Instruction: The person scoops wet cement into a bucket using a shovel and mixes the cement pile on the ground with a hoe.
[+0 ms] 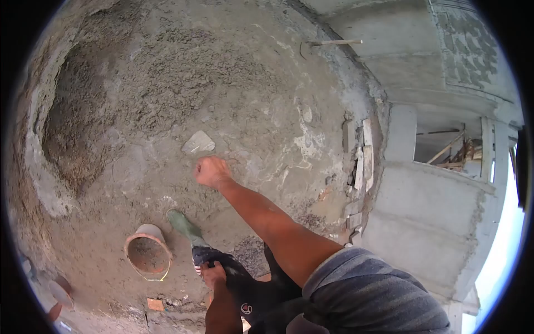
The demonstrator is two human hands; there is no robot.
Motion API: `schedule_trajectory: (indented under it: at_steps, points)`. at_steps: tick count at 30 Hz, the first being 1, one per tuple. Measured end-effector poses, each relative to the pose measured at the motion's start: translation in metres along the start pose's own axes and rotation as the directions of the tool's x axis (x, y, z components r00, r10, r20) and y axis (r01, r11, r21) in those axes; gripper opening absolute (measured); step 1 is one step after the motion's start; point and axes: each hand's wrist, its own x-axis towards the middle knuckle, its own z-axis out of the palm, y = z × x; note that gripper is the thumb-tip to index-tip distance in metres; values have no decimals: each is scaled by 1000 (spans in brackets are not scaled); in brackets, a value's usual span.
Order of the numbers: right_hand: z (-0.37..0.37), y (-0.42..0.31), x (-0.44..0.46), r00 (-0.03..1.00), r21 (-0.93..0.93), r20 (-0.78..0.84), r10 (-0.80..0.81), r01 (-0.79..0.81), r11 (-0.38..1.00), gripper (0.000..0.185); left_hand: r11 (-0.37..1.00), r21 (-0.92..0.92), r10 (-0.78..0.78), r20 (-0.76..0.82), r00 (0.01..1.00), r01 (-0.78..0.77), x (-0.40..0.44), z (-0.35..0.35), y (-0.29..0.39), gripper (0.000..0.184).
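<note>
My right arm reaches down and forward from the grey sleeve (384, 295), nearly straight at the elbow, its forearm slanting from lower right to upper left of my view; at its end my right hand (211, 171) is balled, fingers curled in with the back of the hand uppermost, though I cannot tell whether a handle lies inside; just beyond the knuckles, on the wet grey mortar (250, 139), is a flat pale plate (199, 142), much like a trowel blade, and whether it joins my fist I cannot make out; its long axis runs slantwise, the broad, rounded end towards the upper right and the narrower end towards the lower left; my left arm is bent, and my left hand (213, 274) rests at the knee of my dark trousers (239, 278), fingers bent against the cloth, whether pinching it or merely lying on it I cannot tell; below that knee a green boot (184, 225) stands on the mortar, and just beside it is a bucket (148, 255), its open mouth facing me.
</note>
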Motion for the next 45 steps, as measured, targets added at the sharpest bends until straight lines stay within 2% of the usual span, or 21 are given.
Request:
schedule_trajectory:
  at_steps: [3,9,15,24,27,30,32,33,34,35,37,39,40,41,45]
  points:
    - [0,0,2,1000,-32,27,-13,14,999,25,999,16,-31,2,1000,30,-5,-4,5,53]
    - [14,8,4,997,-46,-61,-49,47,998,21,999,51,-18,-37,999,20,-6,-4,7,53]
    - [9,7,3,1000,-12,13,-27,27,1000,20,999,46,28,-55,998,-25,5,6,-5,54]
    - [12,7,-2,985,50,-134,-108,115,992,19,998,63,32,-60,998,-28,1,3,-7,53]
    - [-7,-3,-5,998,54,51,-44,42,998,24,996,63,66,-82,994,-61,8,9,-14,52]
    - [-10,-5,-7,998,68,50,-32,29,997,24,999,47,28,-67,997,-25,3,6,-10,52]
    - [-8,-2,-3,998,48,53,-29,26,998,24,999,22,24,-43,999,-23,-3,4,-1,51]
    - [-2,1,-1,999,31,4,-50,50,998,24,1000,12,-9,-44,999,9,-4,-1,-4,51]
    - [-6,-1,-4,999,31,-9,-50,50,998,24,1000,-6,28,-46,999,-28,5,7,-14,52]
    - [-7,-2,-5,999,47,-21,-47,48,998,23,1000,14,-19,-17,1000,20,-2,-1,-7,51]
    - [4,1,3,1000,-36,-15,14,-14,999,22,1000,23,21,-17,1000,-20,4,7,-16,52]
    - [-5,-8,-4,1000,-30,-29,11,-12,999,22,999,-49,6,28,1000,-5,1,-1,-12,54]
    - [0,-7,-1,997,-90,-73,-5,-2,996,21,998,-35,50,-18,999,-51,7,12,-22,55]
    - [7,0,6,996,-78,-85,-15,8,997,22,999,-46,9,28,1000,-8,2,2,-15,56]
    - [17,19,21,993,-106,-85,-87,78,991,26,999,-36,3,39,999,-2,-4,-8,-11,58]
